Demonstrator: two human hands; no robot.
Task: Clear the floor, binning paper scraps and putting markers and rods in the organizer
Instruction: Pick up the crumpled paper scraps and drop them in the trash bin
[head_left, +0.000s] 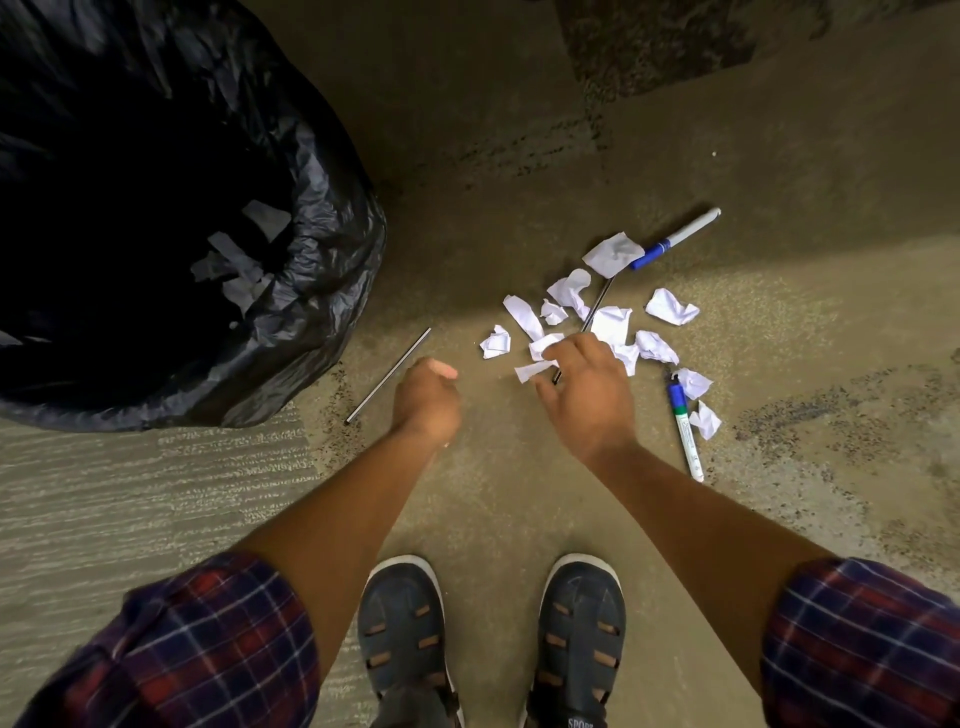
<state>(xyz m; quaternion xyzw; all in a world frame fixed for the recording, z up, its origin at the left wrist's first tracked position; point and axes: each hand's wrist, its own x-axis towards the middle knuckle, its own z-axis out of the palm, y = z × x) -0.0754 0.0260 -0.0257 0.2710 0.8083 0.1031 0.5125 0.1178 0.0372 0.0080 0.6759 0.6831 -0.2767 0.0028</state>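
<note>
Head view looks straight down at a tan carpeted floor (493, 493). Largest of all, a bin lined with a black bag (322, 249) fills the 10 o'clock area, with a few pale paper pieces (234, 260) lying inside it. Two bare forearms reach up from plaid sleeves (197, 639) at the bottom corners, and a pair of dark sandals (491, 639) stands at 6 o'clock.

Near the centre the left hand (426, 397) is curled into a loose fist, thumb on top; whether it encloses anything I cannot tell, as the fingers face away. At about 1 o'clock from it the right hand (587, 395) hangs over the near edge of the litter, fingers (558, 356) bent down and pinching a white scrap (545, 345).

The paper scraps (613, 322) lie scattered on the floor at 2 o'clock from the centre, crumpled and white. A blue-capped marker (675, 239) lies at the far side of the pile, one scrap overlapping its cap end. A green-banded marker (683, 426) lies at 3 o'clock of the right hand, touching two scraps. One thin metal rod (389, 374) lies alone between the bin and the left hand; a second rod (597, 306) runs through the scraps, its near end under the right hand.
</note>
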